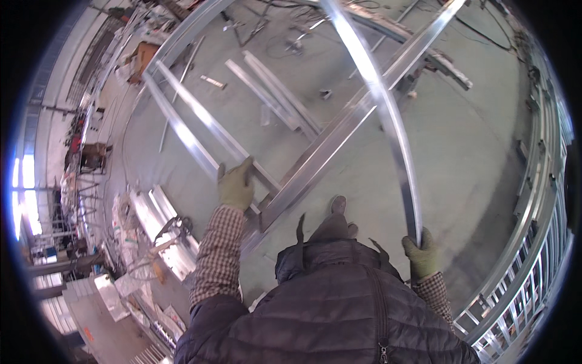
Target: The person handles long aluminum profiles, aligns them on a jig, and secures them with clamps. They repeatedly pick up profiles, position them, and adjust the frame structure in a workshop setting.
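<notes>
My left hand [236,187], in an olive-green work glove, is closed around a shiny metal bar [185,134], close to where it meets a long metal beam [321,148]. A second bar [209,118] runs alongside, its near end also at the beam. On the right, my gloved right hand [421,253] grips the near end of a long, bright metal tube [394,127]. This tube reaches away to the far side and passes over the beam. Its straight edges look bent by the lens.
Loose metal profiles [273,91] lie on the grey floor [473,145] ahead. Cables and offcuts are scattered farther off. Stacked ladder-like metal frames [521,291] line the right side. At the left are a cardboard box [144,57], pale metal profiles [163,227] and a grey sheet [97,315].
</notes>
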Motion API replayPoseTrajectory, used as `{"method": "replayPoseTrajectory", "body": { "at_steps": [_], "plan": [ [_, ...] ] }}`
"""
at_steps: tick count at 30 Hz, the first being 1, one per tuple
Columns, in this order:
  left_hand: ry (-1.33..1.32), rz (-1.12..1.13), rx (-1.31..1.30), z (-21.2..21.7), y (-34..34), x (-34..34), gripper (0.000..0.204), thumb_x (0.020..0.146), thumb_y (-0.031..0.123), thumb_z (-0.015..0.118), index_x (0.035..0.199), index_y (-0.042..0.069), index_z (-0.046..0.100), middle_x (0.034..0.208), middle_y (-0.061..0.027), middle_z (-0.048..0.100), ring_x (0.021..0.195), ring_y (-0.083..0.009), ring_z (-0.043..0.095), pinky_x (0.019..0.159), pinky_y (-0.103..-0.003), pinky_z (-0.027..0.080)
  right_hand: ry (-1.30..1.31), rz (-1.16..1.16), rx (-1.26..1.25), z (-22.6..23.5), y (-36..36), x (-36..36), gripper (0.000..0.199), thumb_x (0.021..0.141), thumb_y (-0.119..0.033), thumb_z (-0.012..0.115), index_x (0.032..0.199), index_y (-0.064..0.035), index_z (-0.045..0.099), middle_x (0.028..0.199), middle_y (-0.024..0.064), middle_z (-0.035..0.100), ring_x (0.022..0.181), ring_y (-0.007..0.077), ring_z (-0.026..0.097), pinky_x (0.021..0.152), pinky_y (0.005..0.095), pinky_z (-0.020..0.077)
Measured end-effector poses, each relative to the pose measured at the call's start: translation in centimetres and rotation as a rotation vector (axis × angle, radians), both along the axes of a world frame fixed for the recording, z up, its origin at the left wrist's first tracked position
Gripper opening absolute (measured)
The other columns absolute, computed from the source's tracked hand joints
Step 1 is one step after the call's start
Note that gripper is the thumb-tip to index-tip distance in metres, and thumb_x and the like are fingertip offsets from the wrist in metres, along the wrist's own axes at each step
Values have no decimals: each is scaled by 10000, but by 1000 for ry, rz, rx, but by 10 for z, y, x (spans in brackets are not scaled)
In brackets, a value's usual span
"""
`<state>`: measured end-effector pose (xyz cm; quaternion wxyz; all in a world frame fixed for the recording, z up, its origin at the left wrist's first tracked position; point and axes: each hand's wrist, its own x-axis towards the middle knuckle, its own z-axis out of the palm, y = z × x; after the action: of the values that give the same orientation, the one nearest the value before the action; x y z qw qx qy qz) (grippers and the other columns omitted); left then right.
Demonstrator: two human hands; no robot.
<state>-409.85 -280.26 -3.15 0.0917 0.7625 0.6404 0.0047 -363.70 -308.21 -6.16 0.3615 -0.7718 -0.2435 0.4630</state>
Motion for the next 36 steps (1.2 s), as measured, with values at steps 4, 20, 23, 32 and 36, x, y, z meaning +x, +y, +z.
{"method": "replayPoseTrajectory", "body": {
  "at_steps": [4, 20, 23, 32, 36],
  "plan": [
    [-14, -30, 15, 3, -1, -2, 594, 943, 67, 664, 1528, 163, 619, 1341, -182, 751, 1264, -307, 699, 1317, -512, 300, -26, 103, -37, 3, 33, 29, 567, 940, -289, 835, 1392, 15, 675, 1096, 150, 781, 998, 190, 726, 902, 352, 583],
    [-700, -570, -150, 43, 177, 420, 297, 1048, 136, 712, 1300, -16, 749, 938, -97, 806, 877, -148, 755, 803, -289, 584, -58, 43, -101, 18, 107, 239, 616, 924, -370, 827, 1442, -73, 679, 1247, 171, 786, 1133, 259, 756, 1020, 362, 572],
    [-851, -614, -592, 25, 165, 545, 290, 1070, 198, 711, 1273, -2, 762, 983, -79, 821, 954, -136, 757, 846, -276, 580, 94, -35, -64, -1, 123, 301, 709, 907, -378, 883, 1477, -30, 646, 1301, 175, 769, 1201, 226, 725, 1060, 344, 551],
    [-846, -223, -1407, -15, 172, 818, 545, 1128, 387, 636, 1490, -14, 565, 1271, -168, 753, 1194, -260, 730, 1022, -384, 589, -138, 183, -222, 80, 197, 553, 550, 1006, -472, 701, 1465, -172, 662, 1285, 149, 778, 1202, 338, 731, 1053, 418, 549],
    [-1009, -214, -1421, -31, 204, 924, 575, 1138, 422, 607, 1529, 12, 513, 1378, -187, 704, 1213, -315, 727, 1056, -437, 591, -202, 295, -230, 97, 252, 664, 552, 1013, -483, 664, 1473, -179, 655, 1295, 164, 767, 1188, 349, 732, 1036, 430, 555]
  ]
}}
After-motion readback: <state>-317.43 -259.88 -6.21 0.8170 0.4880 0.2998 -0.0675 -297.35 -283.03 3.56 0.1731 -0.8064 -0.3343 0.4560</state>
